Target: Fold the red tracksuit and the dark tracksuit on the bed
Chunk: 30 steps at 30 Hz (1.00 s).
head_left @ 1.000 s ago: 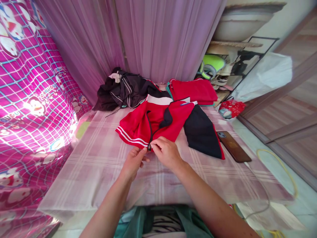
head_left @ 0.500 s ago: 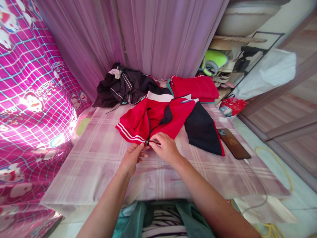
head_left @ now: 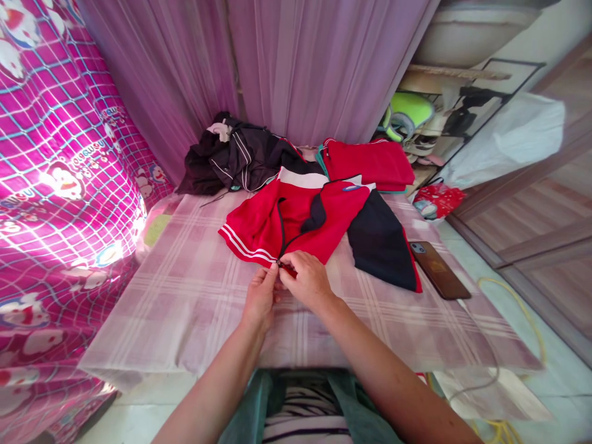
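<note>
A red jacket (head_left: 252,225) with a white collar band, dark sleeves and white hem stripes lies spread on the plaid-covered table (head_left: 185,320). Its black zipper (head_left: 282,229) hangs open along the front and runs down to the hem. At the hem, my left hand (head_left: 262,293) pinches the zipper's lower end between thumb and fingers. My right hand (head_left: 306,277) is closed on the other front edge, right beside the left. The fingertips of both hands nearly touch and partly hide the zipper's bottom.
Dark clothes (head_left: 231,160) lie heaped at the back left. A folded red stack (head_left: 367,163) sits at the back right. A phone (head_left: 441,271) with a white cable (head_left: 481,333) rests near the right edge. Purple curtains (head_left: 296,68) hang behind; a shoe rack (head_left: 462,117) stands right.
My left hand has moved slightly right and up, its fingers closing tighter at the hem. Both hands are now closer together at the zipper's bottom. The view has shifted a little.
</note>
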Motion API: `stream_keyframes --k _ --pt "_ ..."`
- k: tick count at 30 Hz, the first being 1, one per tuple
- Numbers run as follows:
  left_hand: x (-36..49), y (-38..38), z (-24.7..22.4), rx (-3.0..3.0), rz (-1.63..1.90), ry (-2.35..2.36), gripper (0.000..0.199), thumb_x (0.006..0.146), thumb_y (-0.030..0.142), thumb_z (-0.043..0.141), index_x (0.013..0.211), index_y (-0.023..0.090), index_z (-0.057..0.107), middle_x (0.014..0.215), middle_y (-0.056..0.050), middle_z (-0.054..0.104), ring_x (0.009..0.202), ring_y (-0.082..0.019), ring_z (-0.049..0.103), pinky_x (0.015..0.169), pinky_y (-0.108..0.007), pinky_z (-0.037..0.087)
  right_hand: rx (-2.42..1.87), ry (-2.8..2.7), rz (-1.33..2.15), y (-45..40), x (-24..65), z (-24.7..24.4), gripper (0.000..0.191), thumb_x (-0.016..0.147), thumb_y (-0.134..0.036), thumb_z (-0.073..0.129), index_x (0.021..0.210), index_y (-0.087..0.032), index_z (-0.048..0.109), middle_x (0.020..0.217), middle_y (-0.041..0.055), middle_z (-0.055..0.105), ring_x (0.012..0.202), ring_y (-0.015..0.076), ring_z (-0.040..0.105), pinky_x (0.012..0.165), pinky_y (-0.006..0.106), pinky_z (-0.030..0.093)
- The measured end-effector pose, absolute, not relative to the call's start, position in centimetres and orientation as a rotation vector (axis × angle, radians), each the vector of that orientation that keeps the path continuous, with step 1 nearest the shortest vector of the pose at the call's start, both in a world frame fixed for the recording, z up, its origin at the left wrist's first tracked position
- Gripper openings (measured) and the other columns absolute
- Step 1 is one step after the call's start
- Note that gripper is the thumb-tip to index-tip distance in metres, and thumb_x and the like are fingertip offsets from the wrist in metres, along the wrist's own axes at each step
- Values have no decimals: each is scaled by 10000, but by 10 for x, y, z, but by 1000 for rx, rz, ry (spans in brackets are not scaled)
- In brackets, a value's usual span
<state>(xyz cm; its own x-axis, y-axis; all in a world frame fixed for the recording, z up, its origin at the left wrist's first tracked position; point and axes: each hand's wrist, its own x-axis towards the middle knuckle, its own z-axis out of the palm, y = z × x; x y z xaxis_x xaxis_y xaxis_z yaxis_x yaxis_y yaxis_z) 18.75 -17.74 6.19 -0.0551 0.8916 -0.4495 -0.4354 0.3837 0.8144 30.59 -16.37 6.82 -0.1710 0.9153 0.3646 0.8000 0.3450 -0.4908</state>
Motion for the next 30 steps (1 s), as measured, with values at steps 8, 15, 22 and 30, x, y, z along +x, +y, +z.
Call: stream_keyframes --k 8,15,22,30 --pt "188 -186 53 529 1186 1183 527 558 613 808 719 181 552 565 65 545 460 -52 468 365 -158 229 -1456 -1982 297 -170 305 59 115 826 -159 594 893 -229 655 832 17 693 801 183 632 745 297 458" --pt "188 -188 54 461 1215 1154 554 489 591 843 724 180 555 613 52 577 486 -64 520 367 -160 237 -1452 -2092 131 -173 302 54 231 893 -181 555 1092 -204 670 900 65 703 855 215 634 769 330 472" --pt "189 -191 54 491 1237 1170 531 507 567 833 775 186 578 680 39 622 532 -80 559 377 -162 285 -1433 -2091 212 -171 302 52 268 902 -160 531 1105 -216 696 973 75 714 896 207 652 825 329 508" --pt "171 -182 52 790 1140 1237 460 611 586 764 789 186 625 707 0 659 573 -118 602 385 -178 327 -1422 -1983 491 -166 309 60 243 887 -158 589 1062 -252 728 923 16 718 833 150 666 754 260 509"
